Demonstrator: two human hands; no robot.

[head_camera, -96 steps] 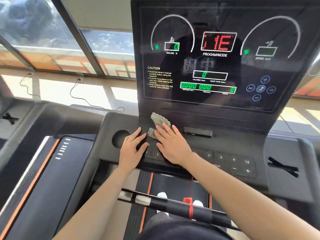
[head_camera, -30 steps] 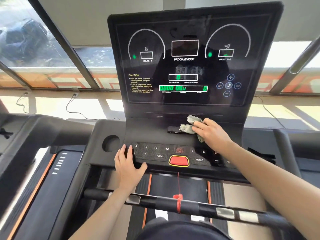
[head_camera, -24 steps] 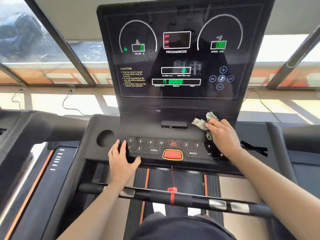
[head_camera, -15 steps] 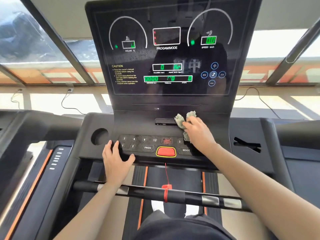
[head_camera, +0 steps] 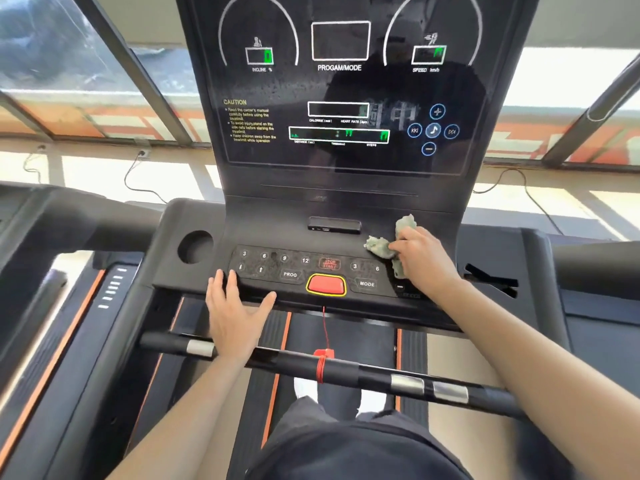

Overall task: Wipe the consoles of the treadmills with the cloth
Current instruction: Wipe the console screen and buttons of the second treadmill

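Now the cloth (head_camera: 380, 245) has swept rightward off the slot (head_camera: 334, 225), bunched beneath the right hand (head_camera: 424, 263), whose fingers curl onto it. Left hand (head_camera: 235, 306) stays flat, fingers slightly apart, tips at the keypad (head_camera: 277, 265); this console (head_camera: 339, 209) ledge looks nearly done

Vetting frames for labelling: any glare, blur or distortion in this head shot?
Head view: the glossy display mirrors a dark silhouette, and its green digits show only in part; the right window is blown out white; the left hand is slightly smeared, while the right hand and cloth read clearly; the window frames lean outward, likely from the wide lens.
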